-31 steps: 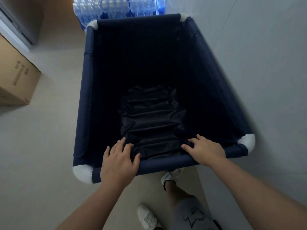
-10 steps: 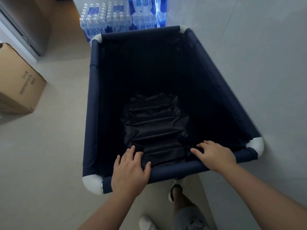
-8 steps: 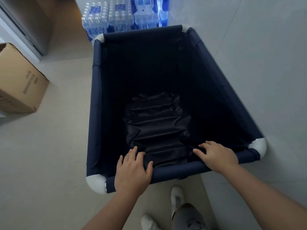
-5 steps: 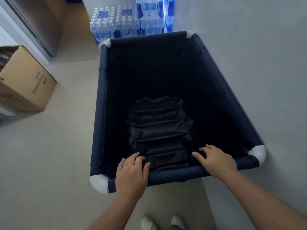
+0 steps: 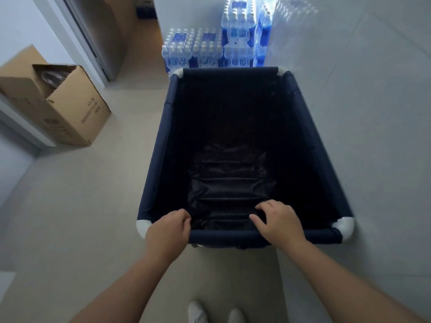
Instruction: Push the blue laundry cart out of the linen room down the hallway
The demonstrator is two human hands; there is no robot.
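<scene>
The blue laundry cart (image 5: 161, 145) fills the middle of the head view, a dark navy fabric bin on a tube frame with white corner joints. It is empty, with a wrinkled black liner at the bottom. My left hand (image 5: 169, 231) curls over the near rail close to its left corner. My right hand (image 5: 278, 221) grips the same rail right of centre. The cart's right side runs along a pale wall (image 5: 373, 113).
Stacked packs of water bottles (image 5: 210, 50) stand right beyond the cart's far end. An open cardboard box (image 5: 58, 106) sits on the floor to the left by a door frame (image 5: 81, 38). Open floor lies left of the cart. My white shoes (image 5: 198, 314) show below.
The view has tilted up and pulled back, showing more bottles and the doorway. The cart has rolled back from the bottles. My left hand shifted toward the left corner, both hands curled tighter on the rail.
</scene>
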